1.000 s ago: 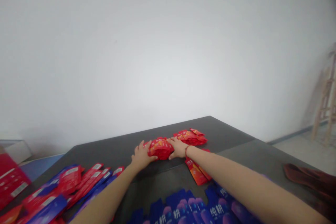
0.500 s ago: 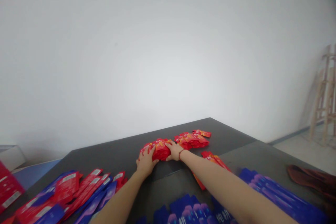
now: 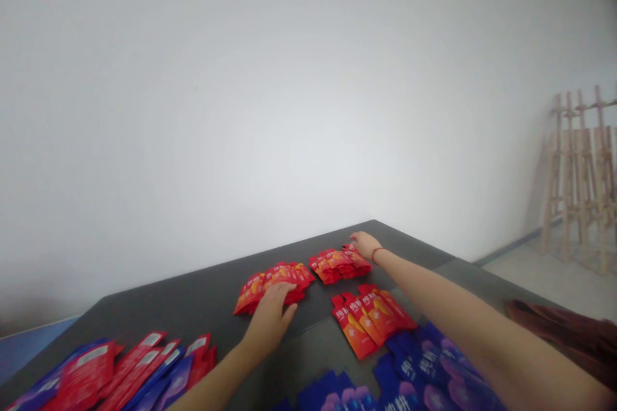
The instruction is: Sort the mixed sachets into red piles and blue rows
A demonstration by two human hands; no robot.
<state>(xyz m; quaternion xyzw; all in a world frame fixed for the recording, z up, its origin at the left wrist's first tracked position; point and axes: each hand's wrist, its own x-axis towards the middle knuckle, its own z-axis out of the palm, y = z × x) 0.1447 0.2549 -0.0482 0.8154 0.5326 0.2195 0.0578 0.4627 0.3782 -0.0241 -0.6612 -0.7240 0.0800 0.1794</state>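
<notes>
My left hand lies flat with fingers stretched on the near edge of a fanned row of red packets on the dark table. My right hand reaches farther out and rests, fingers extended, on the far end of a second row of red packets. A red cord circles that wrist. A third small fan of red-orange packets lies nearer to me, under my right forearm's left side.
Blue-purple packets are spread at the near right and bottom middle. Mixed red and blue packets lie at the near left. A dark red cloth sits at the right. Wooden frames stand by the white wall.
Both hands were pressed around one bunch of red packets. That bunch now lies fanned out; my right hand has moved right to the far row, my left hand drew back slightly.
</notes>
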